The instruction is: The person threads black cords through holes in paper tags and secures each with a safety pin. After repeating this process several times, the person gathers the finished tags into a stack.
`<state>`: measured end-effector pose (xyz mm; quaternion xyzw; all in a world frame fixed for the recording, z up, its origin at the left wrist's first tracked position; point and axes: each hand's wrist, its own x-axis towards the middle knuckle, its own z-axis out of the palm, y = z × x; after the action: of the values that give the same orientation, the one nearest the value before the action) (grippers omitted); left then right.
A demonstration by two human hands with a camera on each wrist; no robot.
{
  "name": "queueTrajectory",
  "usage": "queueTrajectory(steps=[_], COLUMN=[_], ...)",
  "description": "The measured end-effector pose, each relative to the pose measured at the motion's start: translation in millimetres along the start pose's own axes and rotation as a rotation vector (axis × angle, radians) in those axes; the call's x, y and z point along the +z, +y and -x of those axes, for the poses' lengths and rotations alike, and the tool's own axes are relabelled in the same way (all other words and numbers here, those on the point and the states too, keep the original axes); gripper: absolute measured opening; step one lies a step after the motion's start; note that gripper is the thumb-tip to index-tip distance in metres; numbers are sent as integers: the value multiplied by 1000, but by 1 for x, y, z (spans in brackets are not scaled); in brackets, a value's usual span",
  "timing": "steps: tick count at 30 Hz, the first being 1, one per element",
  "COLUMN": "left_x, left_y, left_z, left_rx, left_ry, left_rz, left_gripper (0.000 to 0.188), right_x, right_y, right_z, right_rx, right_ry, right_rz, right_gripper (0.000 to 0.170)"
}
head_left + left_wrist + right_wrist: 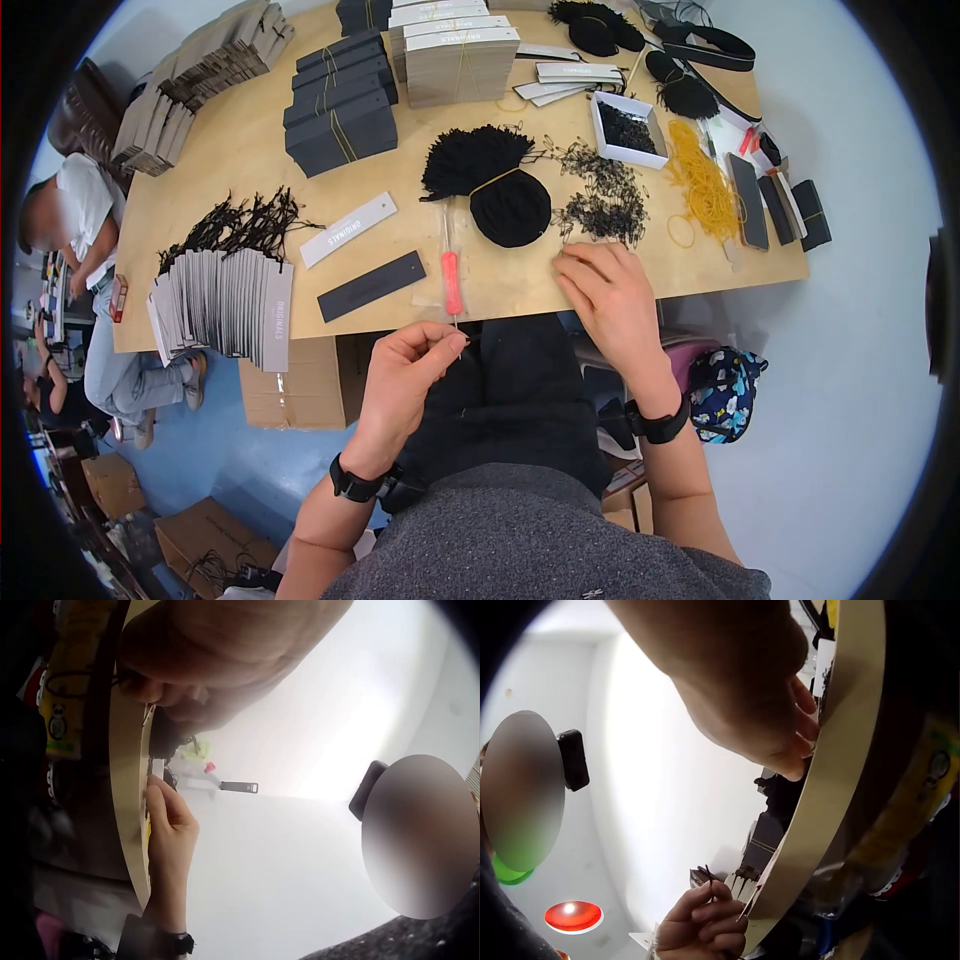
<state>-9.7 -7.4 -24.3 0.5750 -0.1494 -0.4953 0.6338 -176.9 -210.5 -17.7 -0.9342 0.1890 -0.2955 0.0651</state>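
Observation:
My left hand (pixel 412 375), just off the table's front edge, pinches a thin black cord (pixel 709 876) between thumb and forefinger. A loop of it sticks up above the fingers in the right wrist view. Close to those fingertips lies an awl with a pink-red handle (pixel 451 285), its thin shaft pointing over the edge. My right hand (pixel 608 300) rests its bent fingertips on the table at the near side of a loose pile of small black safety pins (pixel 605 205). Left of the pile lies a bundle of black cords (pixel 510 210) tied with a yellow band.
Grey tags with black strings (pixel 220 305) lie fanned at left, beside a single grey tag (pixel 348 230) and a black tag (pixel 372 286). Banded tag stacks (pixel 345 140) stand behind. A white box of pins (pixel 655 155) and yellow rubber bands (pixel 700 180) sit at right.

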Motion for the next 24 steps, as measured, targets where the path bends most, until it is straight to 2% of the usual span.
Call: queueTrajectory(steps=[2, 4, 8, 10, 13, 16, 20, 24], left_x=[3, 4, 5, 7, 9, 10, 6, 8], left_y=[2, 1, -2, 0, 1, -1, -3, -2], left_z=[0, -1, -3, -2, -1, -3, -4, -5], left_rx=[12, 12, 0, 3, -1, -9, -3, -7], left_ry=[3, -6, -28, -12, 18, 12, -23, -15], left_rz=[-7, -1, 18, 5, -13, -25, -12, -6], left_gripper=[12, 12, 12, 11, 10, 10, 13, 13], right_x=[-6, -10, -3, -3, -7, -3, -6, -3], right_y=[-4, -10, -14, -17, -20, -14, -21, -20], right_z=[6, 13, 15, 16, 18, 23, 16, 13], right_rx=[-28, 181, 121, 99, 124, 62, 114, 100], right_ry=[17, -32, -47, 8, 34, -34, -16, -94], right_rz=[-23, -80, -51, -24, 29, 48, 53, 71], right_gripper=[22, 30, 38, 46, 50, 52, 51, 48])
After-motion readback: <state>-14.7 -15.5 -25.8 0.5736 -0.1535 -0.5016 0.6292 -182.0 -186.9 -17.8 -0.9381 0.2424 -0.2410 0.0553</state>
